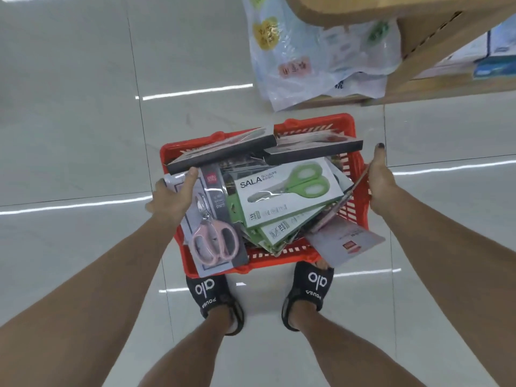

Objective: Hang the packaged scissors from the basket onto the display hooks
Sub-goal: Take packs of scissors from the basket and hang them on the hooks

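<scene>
1. red plastic basket (pixel 352 166), rectangular with slotted lattice walls, standing on the glossy pale tiled floor (pixel 69 107) just ahead of the person's feet.
2. contents: flat carded packages of scissors heaped above the rim. on top lies a white-and-green card printed "sala" with green-handled scissors (pixel 290 188) under a clear blister; similar green-edged cards are stacked beneath it.
3. two long dark flat boxes (pixel 265 152) lie across the far end of the heap, overhanging the rim.
4. pink-handled scissors package (pixel 215 233), grey card with clear plastic front, leaning over the basket's near left corner.
5. left hand (pixel 171 196): fingers curled around the upper edge of the pink-handled scissors package, thumb on its front.
6. right hand (pixel 381 185): closed on a thin carded package (pixel 350 196) seen edge-on, held tilted over the basket's right wall; its contents cannot be told.
7. grey card (pixel 346 244) with a small red label, hanging out over the near right corner.
8. black sandals (pixel 215 300), white lettering, touching the basket's near wall.
9. crinkled clear plastic bags (pixel 307 51) and a wooden shelf unit (pixel 432 51) beyond the basket.
</scene>
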`<move>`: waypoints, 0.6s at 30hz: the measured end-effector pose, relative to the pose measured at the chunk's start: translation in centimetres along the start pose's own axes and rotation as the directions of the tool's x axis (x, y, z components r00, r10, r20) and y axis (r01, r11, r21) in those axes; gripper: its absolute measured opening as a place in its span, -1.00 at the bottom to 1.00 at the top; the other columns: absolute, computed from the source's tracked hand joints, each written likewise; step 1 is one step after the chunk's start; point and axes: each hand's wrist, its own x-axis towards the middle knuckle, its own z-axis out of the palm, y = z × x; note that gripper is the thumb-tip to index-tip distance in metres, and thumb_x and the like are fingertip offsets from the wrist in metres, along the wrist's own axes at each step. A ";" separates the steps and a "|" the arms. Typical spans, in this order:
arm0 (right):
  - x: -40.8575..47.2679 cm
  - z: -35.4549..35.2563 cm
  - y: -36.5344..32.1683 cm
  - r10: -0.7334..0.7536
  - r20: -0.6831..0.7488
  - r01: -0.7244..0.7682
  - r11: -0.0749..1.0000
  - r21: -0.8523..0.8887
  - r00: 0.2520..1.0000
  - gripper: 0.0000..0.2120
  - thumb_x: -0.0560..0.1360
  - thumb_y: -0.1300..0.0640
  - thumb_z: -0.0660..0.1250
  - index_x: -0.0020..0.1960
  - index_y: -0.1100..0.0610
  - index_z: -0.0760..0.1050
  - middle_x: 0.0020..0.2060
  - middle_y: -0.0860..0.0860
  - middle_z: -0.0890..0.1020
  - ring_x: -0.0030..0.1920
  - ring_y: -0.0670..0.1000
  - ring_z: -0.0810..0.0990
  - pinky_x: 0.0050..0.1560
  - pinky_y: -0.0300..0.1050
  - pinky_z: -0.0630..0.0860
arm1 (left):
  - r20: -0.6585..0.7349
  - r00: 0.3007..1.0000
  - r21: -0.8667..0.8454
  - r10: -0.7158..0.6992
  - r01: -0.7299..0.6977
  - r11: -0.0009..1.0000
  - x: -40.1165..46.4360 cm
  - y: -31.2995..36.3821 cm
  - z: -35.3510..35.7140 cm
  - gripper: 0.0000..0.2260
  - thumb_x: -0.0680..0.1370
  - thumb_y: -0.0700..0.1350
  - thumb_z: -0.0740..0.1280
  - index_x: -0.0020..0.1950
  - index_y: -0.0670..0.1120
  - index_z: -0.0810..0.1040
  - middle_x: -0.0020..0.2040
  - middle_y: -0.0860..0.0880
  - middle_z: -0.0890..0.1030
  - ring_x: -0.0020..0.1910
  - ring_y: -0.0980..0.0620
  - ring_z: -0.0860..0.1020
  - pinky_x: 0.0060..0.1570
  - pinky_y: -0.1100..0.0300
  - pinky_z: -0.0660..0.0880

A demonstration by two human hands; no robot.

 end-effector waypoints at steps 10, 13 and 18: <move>0.2 -0.1 0.7 -0.023 0.114 0.016 0.998 0.057 0.993 -0.51 0.62 -0.22 0.15 0.21 0.10 0.66 0.10 0.14 0.74 0.14 0.21 0.71 0.35 0.18 0.54 | 0.236 0.964 -0.243 -0.120 0.178 0.954 0.9 -0.2 -1.2 -0.02 0.37 0.71 -0.02 0.34 -0.02 0.60 0.18 -0.13 0.70 0.18 -0.17 0.64 0.36 -0.20 0.49; -0.9 -0.5 1.2 -0.013 0.107 0.005 0.997 0.080 0.994 -0.58 0.61 -0.15 0.16 0.13 0.11 0.65 0.12 0.15 0.72 0.06 0.20 0.72 0.31 0.14 0.56 | 0.313 0.944 -0.279 -0.107 0.200 0.939 0.2 -0.3 -2.7 -0.25 0.44 0.67 -0.08 0.00 0.12 0.60 -0.12 0.04 0.68 0.05 -0.09 0.59 0.32 -0.21 0.43; -5.6 -3.1 4.1 0.062 -0.009 -0.060 0.989 0.133 0.998 -0.55 0.58 -0.20 0.22 0.07 0.13 0.68 -0.04 0.15 0.76 0.03 0.19 0.73 0.28 0.19 0.59 | 0.328 0.939 -0.267 -0.108 0.202 0.942 -4.1 -0.9 -5.4 -0.32 0.50 0.62 -0.03 0.00 0.11 0.59 -0.25 0.01 0.75 -0.27 -0.03 0.72 -0.02 -0.01 0.50</move>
